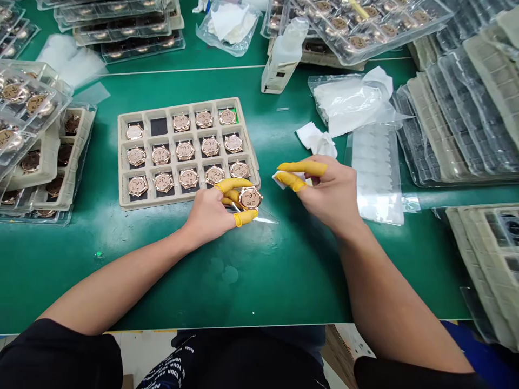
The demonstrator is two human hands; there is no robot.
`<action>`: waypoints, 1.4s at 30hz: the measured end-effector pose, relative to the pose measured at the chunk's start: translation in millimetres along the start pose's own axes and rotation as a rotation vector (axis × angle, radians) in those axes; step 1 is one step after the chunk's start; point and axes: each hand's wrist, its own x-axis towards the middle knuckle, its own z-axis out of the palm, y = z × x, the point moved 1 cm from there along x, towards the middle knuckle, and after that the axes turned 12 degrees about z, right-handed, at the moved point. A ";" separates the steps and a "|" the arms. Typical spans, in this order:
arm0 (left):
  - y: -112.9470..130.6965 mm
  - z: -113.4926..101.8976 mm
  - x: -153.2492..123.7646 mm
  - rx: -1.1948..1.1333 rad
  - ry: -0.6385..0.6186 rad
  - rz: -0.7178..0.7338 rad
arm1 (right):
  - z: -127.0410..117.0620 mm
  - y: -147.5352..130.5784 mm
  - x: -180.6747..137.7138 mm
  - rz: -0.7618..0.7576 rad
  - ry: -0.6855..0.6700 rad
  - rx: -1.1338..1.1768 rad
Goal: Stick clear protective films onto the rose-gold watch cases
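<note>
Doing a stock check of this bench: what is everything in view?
beige compartment tray: one, beige, mat centre
rose-gold round watch cases: fourteen, rose-gold, in that tray
held watch case: one, rose-gold, front of tray
small white piece: one, white, right of that case
white plastic bottle: one, white, behind tray
clear bags of white cloth: two, clear, rear
stacked trays: many, beige and clear, left, rear, right
green table mat: one, green, underneath
left hand: one, yellow finger cots, gripping case
right hand: one, yellow finger cots, pinching piece

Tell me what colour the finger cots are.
Yellow finger cots, shown best in the head view.
</note>
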 end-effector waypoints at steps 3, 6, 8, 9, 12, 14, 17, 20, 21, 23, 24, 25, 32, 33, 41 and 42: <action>0.1 -0.2 0.0 -0.013 -0.008 0.009 | 2.5 -23.5 -12.6 -0.212 -0.112 0.128; 0.5 -0.3 0.5 -0.053 -0.026 0.001 | 7.0 -35.6 -20.5 -0.393 -0.027 0.082; 0.7 -0.5 0.8 -0.069 -0.007 -0.019 | 7.9 -33.8 -20.2 -0.376 0.051 0.015; 0.7 -0.7 0.8 -0.070 0.006 -0.026 | 8.1 -31.6 -19.1 -0.363 0.050 -0.003; 0.3 -1.0 0.4 -0.062 0.010 -0.030 | 10.1 -27.4 -16.5 -0.395 -0.050 0.050; 0.0 -0.7 0.2 -0.065 -0.010 -0.022 | 12.0 -27.7 -15.8 -0.385 -0.048 0.073; -0.4 -0.4 0.5 -0.068 -0.005 -0.025 | 13.3 -28.6 -15.2 -0.300 0.004 0.028; -1.2 -0.7 0.6 -0.069 0.007 -0.025 | 14.9 -29.1 -15.7 -0.355 -0.100 0.053; -1.7 -0.9 0.5 -0.074 0.002 -0.018 | 15.8 -29.3 -15.9 -0.375 -0.117 0.072; -3.0 -1.5 0.5 -0.073 -0.009 0.000 | 17.5 -29.2 -15.9 -0.361 -0.062 0.080; -3.7 -1.7 0.5 -0.071 -0.009 0.005 | 18.1 -29.0 -15.8 -0.341 -0.013 0.070; -4.3 -1.8 0.6 -0.072 -0.006 0.005 | 18.5 -28.6 -15.8 -0.328 0.021 0.059; -3.8 0.9 0.6 -0.086 0.003 -0.028 | 18.7 -29.7 -17.2 -0.297 -0.055 0.110; -3.7 1.2 0.4 -0.080 0.013 -0.030 | 18.2 -30.3 -17.7 -0.278 -0.028 0.102; -6.8 3.2 -0.4 -0.146 0.029 -0.035 | 19.7 -14.9 -8.3 -0.304 0.063 0.065; -6.2 3.6 -0.2 -0.162 0.048 -0.030 | 15.2 -9.9 -4.8 -0.257 0.111 -0.003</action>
